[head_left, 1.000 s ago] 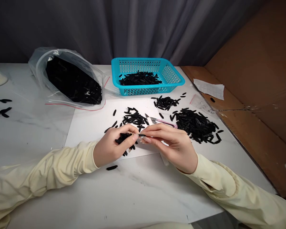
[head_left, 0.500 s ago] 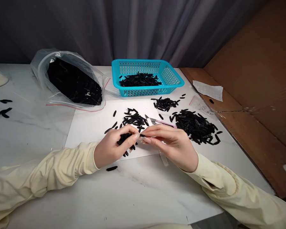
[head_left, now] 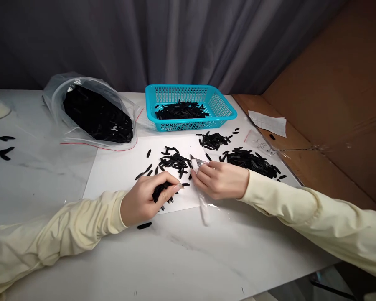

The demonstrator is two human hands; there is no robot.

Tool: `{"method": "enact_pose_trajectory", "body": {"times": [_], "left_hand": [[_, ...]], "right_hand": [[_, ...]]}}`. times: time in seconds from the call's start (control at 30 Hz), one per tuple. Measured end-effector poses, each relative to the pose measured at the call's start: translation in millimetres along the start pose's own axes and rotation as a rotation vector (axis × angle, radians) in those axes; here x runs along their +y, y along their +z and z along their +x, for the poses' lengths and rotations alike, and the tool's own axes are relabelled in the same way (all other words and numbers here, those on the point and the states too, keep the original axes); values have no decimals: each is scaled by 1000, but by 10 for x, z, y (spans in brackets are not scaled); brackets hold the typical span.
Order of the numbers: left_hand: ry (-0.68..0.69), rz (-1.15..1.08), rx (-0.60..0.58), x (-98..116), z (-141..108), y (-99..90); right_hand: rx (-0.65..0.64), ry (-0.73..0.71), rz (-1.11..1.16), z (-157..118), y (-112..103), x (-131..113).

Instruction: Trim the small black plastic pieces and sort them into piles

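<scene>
My left hand [head_left: 144,196] is curled round a bunch of small black strips [head_left: 161,191]. One black strip [head_left: 185,184] pokes out between its thumb and forefinger. Over the white paper, my right hand [head_left: 219,180] has its fingers closed round the middle of a white pen-like tool [head_left: 204,211] with a dark pointed tip. Part of the tool is hidden by the fingers. Beside that hand, a metal blade [head_left: 202,161] shows; its handle is covered. Just beyond my hands, a loose heap of black strips [head_left: 175,160] rests on the paper [head_left: 106,175].
A turquoise basket [head_left: 191,124] holding black strips stands at the back. On its left lies an open clear bag [head_left: 54,100] full of them. Two more piles [head_left: 214,141] [head_left: 250,162] are at the right, near a cardboard panel [head_left: 326,92] and paper slip [head_left: 268,122].
My right hand has moved off the strip at my left fingertips, to the right, and closed on the white tool, whose lower end has swung left. The left hand keeps its bunch.
</scene>
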State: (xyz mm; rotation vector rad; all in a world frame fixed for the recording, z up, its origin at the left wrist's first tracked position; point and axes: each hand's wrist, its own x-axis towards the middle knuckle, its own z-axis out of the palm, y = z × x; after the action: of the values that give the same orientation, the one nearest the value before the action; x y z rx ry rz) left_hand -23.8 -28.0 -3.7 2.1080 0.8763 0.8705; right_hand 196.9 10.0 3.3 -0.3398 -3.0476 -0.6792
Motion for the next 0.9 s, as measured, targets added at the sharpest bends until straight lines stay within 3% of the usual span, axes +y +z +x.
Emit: {"method": "enact_pose_trajectory", "body": {"times": [0.07,0.23,0.33,0.4,0.5,0.8,0.9], "left_hand": [[50,19,8,-8,-7,-1],[164,21,28,-39,-18,13],[183,9,23,-58,-26,22],[197,7,23,-72,-35,25],[222,17,13,-94,-53,27],[311,84,1,-110,-47,27],[355,107,28,-101,-33,30]], "right_hand": [[60,43,58,-31,24,37],[231,377,349,-214,-90,139],[345,635,790,-239,-216,101],[304,746,1127,-213,-260,25],[208,727,1288,-168,-249,-77],[108,580,1162,-139,-202,10],[133,620,1165,-119,-217,-16]]}}
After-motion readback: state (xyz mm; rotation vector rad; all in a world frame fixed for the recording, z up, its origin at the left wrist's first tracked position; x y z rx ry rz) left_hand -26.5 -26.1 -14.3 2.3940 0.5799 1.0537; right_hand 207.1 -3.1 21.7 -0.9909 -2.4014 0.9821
